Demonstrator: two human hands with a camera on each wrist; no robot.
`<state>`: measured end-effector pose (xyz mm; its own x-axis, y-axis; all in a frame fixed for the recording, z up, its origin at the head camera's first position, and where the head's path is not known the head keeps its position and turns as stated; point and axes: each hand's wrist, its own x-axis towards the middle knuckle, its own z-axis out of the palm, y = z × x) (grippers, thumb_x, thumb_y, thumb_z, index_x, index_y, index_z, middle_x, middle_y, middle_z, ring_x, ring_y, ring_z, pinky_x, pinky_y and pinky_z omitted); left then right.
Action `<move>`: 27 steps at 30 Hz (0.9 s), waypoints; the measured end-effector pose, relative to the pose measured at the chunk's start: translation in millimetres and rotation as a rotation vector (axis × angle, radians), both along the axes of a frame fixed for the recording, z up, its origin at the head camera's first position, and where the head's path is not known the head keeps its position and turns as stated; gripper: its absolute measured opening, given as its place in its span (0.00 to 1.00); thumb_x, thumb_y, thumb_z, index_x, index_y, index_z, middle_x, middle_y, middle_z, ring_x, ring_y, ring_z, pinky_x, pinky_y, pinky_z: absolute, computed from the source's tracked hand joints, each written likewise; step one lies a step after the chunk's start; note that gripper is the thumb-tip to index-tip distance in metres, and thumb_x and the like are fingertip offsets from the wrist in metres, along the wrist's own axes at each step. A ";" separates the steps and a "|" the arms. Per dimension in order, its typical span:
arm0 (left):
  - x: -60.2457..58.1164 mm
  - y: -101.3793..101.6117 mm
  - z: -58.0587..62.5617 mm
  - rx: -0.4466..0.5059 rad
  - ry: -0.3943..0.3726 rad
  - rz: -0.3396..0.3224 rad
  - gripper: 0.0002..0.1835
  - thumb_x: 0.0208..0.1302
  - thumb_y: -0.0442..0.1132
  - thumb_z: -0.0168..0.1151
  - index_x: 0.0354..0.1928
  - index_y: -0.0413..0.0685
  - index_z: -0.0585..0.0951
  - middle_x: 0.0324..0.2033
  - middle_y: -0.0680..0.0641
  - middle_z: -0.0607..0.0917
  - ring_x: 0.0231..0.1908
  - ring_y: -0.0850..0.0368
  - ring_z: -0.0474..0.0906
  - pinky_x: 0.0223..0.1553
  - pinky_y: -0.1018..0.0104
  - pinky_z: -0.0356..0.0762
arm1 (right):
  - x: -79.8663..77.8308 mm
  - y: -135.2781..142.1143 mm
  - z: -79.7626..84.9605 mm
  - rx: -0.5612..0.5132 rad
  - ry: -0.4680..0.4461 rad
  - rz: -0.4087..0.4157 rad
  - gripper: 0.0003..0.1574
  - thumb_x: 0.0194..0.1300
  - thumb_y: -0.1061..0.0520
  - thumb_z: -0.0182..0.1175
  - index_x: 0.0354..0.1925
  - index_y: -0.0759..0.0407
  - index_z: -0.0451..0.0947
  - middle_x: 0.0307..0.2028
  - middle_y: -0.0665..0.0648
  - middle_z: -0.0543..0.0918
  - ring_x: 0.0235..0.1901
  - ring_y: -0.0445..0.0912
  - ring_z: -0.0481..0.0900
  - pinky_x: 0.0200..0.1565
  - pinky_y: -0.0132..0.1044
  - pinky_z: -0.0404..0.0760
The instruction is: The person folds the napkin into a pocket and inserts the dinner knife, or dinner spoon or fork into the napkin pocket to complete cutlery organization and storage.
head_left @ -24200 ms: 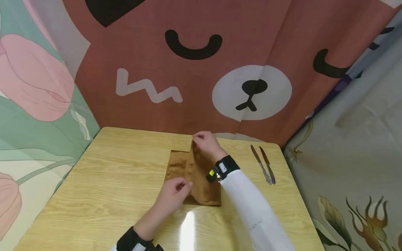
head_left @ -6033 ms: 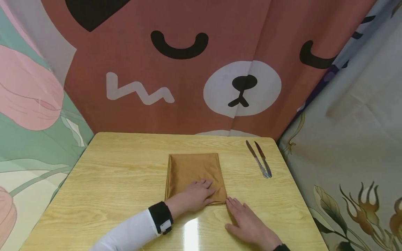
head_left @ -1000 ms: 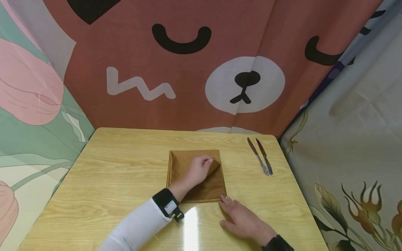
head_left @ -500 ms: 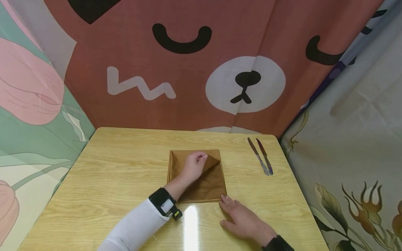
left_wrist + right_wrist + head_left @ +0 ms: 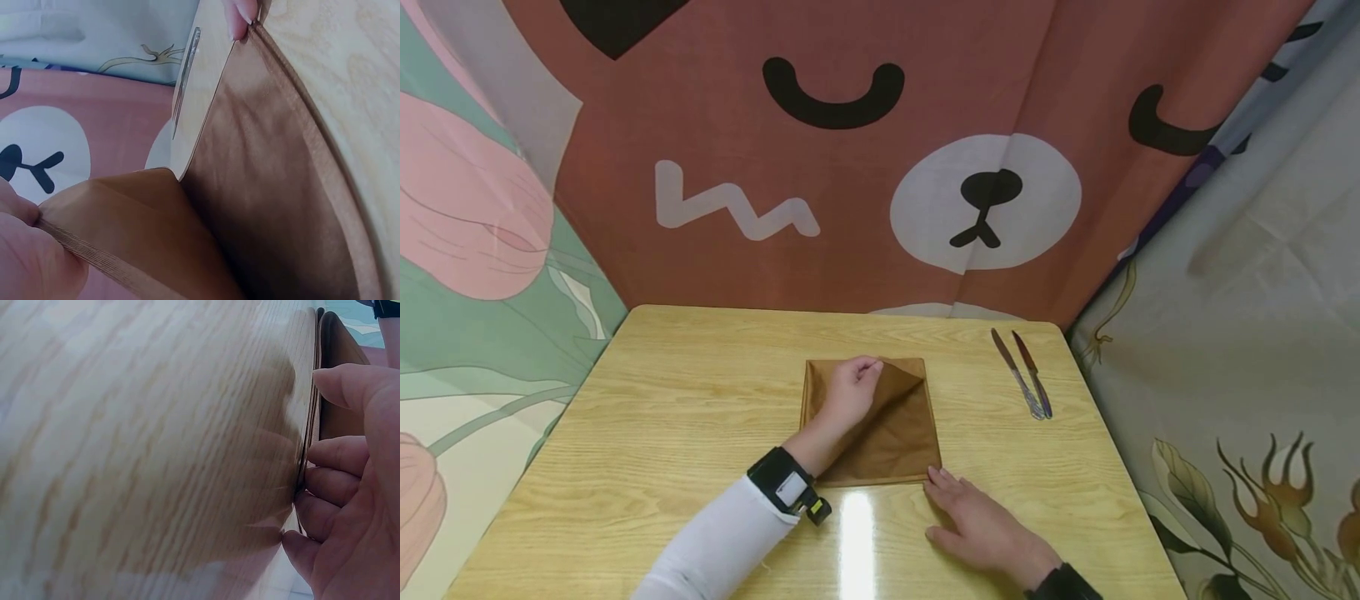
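— Left hand (image 5: 852, 393) and the flap (image 5: 895, 382) it pinches have moved slightly toward the upper left since half a second ago; the right hand (image 5: 973, 521) has stayed lower right. Report hand states.

— Left: thumb and fingertips pinching the edge of the flap, the raised upper layer of the brown cloth (image 5: 901, 437). Right: fingers extended, fingertips at the cloth's lower-right corner. The cloth lies at the centre of the frame, on the table (image 5: 700, 400).

— Likely faults?

— Layer slip: the left wrist view shows what look like several thin edges stacked in the pinch; a loose pinch could drop one. Drag: if the right fingertips press too lightly, the pull could skew the cloth. Creasing: wrinkles in the lower layer could set if covered unsmoothed.

— And the two knives (image 5: 1017, 375)?

— Low risk. Both lie upper right, well apart from either hand.
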<state>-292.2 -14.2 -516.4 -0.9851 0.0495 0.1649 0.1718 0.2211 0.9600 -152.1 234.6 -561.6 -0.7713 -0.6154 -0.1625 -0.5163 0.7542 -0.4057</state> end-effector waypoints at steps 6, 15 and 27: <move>-2.9 -7.5 -0.3 0.040 -0.023 0.031 0.13 0.73 0.43 0.54 0.39 0.44 0.84 0.15 0.52 0.73 0.14 0.62 0.66 0.15 0.69 0.67 | 0.7 0.8 0.0 -0.007 0.016 0.005 0.42 0.70 0.37 0.52 0.70 0.62 0.62 0.73 0.61 0.56 0.73 0.55 0.54 0.69 0.55 0.57; -8.4 -17.9 -1.8 0.084 -0.055 0.093 0.13 0.72 0.44 0.55 0.38 0.44 0.83 0.15 0.52 0.73 0.14 0.61 0.67 0.16 0.69 0.67 | 1.0 0.8 0.8 -0.007 0.022 0.007 0.42 0.70 0.37 0.52 0.70 0.62 0.62 0.74 0.61 0.56 0.73 0.55 0.55 0.69 0.55 0.57; -15.4 -31.5 -4.8 0.177 -0.096 0.188 0.13 0.71 0.41 0.56 0.36 0.38 0.83 0.18 0.53 0.71 0.19 0.61 0.67 0.21 0.69 0.68 | 0.7 0.8 -1.4 -0.005 0.024 0.002 0.42 0.70 0.37 0.52 0.70 0.62 0.62 0.74 0.61 0.55 0.73 0.55 0.54 0.69 0.54 0.57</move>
